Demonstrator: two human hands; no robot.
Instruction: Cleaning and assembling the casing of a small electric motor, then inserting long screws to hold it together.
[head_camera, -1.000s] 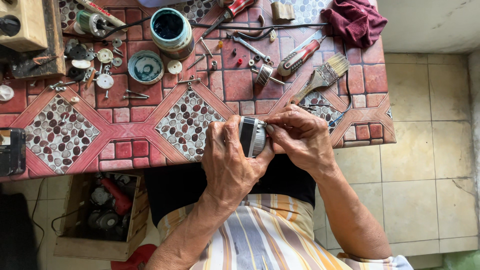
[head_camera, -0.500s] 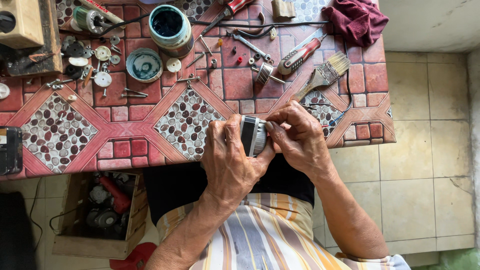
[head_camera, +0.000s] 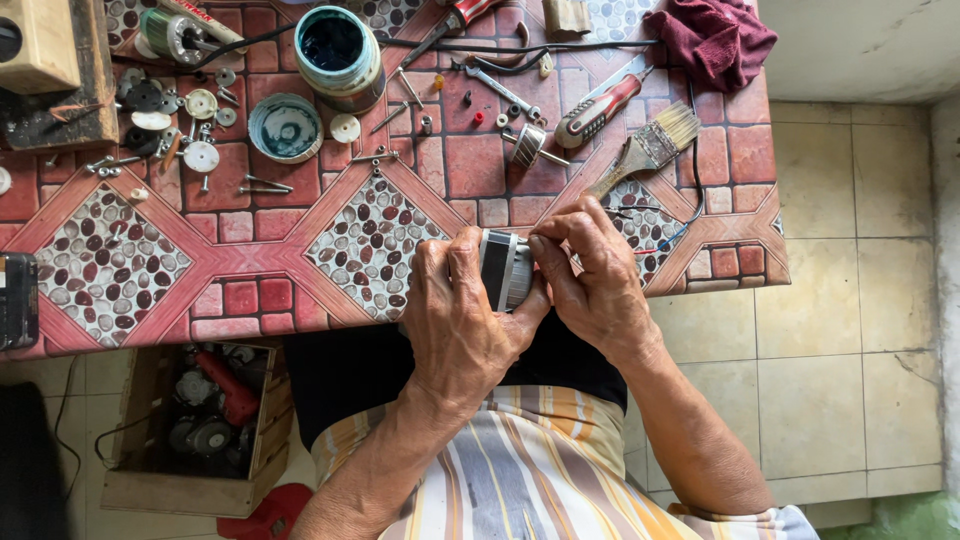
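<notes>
Fingers of both hands grasp a small motor (head_camera: 505, 268) over the brick-patterned table (head_camera: 250, 270), beige floor tiles (head_camera: 860, 300) beside.

both forearms rise from 6 o'clock and meet at centre. the left hand (head_camera: 462, 318) is curled, fingers (head_camera: 466, 262) wrapped toward 12 o'clock. the right hand (head_camera: 592, 272) sits at its 3 o'clock, fingertips pinched inward toward 9 o'clock.

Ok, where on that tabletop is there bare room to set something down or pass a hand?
Free: the near-left stretch of the table, between the black device at the left edge and the left hand. Crowded: the far side, with small discs and screws, the paint can, screwdriver and brush.
</notes>
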